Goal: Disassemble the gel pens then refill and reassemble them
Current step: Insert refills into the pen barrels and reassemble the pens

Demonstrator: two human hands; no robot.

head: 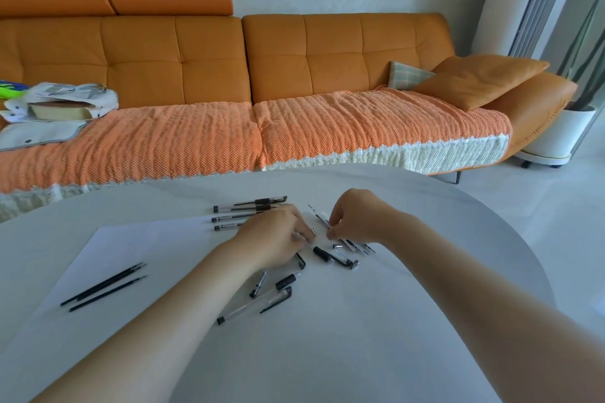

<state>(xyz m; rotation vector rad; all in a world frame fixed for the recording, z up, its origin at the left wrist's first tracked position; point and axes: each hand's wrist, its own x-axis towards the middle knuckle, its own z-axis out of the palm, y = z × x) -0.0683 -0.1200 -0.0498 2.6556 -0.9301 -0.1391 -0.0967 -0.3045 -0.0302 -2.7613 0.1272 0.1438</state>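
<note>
Several assembled gel pens (250,203) lie in a row on the white table (327,353), just beyond my left hand (278,235). That hand is curled over small pen parts on the tabletop; what its fingertips hold is hidden. My right hand (355,216) pinches a thin clear pen part above a small pile of parts (352,245). Three black refills (104,286) lie on a white paper sheet (137,255) at the left. A clear pen barrel (248,306), a black cap (322,253) and grip pieces (286,281) are scattered near my left wrist.
An orange sofa (294,59) with a textured cover runs behind the table. On its left seat sit a white bag and a book (62,108). A white plant pot (563,134) stands on the floor at the right. The table's curved edge (510,232) falls away right.
</note>
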